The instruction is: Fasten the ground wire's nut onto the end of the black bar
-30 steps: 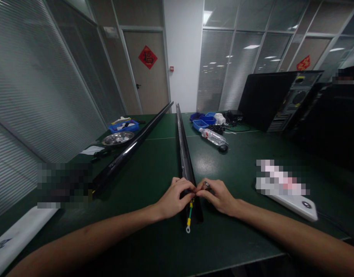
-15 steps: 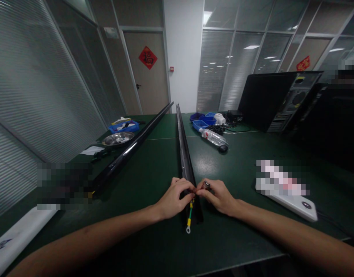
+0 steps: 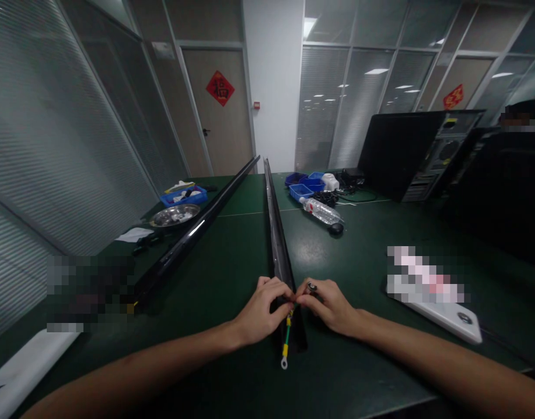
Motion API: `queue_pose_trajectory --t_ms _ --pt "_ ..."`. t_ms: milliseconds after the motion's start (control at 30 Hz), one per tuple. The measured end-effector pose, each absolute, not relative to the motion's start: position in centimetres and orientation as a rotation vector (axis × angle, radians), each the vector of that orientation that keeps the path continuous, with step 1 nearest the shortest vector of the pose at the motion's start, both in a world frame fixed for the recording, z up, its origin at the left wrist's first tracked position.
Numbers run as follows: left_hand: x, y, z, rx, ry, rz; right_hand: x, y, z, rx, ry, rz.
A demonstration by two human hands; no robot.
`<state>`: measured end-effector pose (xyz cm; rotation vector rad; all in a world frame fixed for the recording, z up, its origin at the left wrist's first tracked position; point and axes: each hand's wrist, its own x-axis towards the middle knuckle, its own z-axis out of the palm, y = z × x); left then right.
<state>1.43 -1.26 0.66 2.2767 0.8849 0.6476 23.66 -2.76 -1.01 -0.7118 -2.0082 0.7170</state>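
A long black channel-shaped rail (image 3: pixel 275 233) lies lengthwise on the green table, its close end between my hands. Over its left side, my left hand (image 3: pixel 265 308) is closed, with thumb and fingers pinched together. My right hand (image 3: pixel 326 305), wearing a ring, is closed in a pinch from the other side, and both sets of fingertips meet. Whatever they pinch is too small and hidden to name. Just below the fingertips, a short green-and-yellow wire (image 3: pixel 287 334) runs toward me along the rail, ending in a metal ring terminal (image 3: pixel 284 362).
A second black rail (image 3: pixel 193 233) slants across the left. Beyond it are a metal dish (image 3: pixel 174 215) and a blue tray (image 3: pixel 184 196). Rightward lie a plastic bottle (image 3: pixel 322 210), blue bins (image 3: pixel 301 191), a white device (image 3: pixel 442 314) and a computer case (image 3: pixel 402 154). A person sits far right.
The view has shifted slightly, so the hands and rail sit a little lower in the picture. Both hands keep their pinch at the same part of the rail.
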Motion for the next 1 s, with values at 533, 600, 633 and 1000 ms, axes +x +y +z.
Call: queue_pose_trajectory --t_ms 533,600,633,1000 --pt "1.3 -1.1 0.6 2.215 0.845 0.709 23.8 -2.6 -1.1 -0.698 -1.997 0.727" --pt "1.3 -1.1 0.5 2.217 0.853 0.699 23.8 -2.6 -1.1 -0.696 -2.008 0.704" --pt "1.3 -1.1 0.4 2.22 0.855 0.696 23.7 -2.6 -1.1 -0.7 -2.012 0.7" --pt "1.4 -1.0 0.4 2.241 0.814 0.659 23.6 -2.5 -2.2 -0.688 -1.98 0.7"
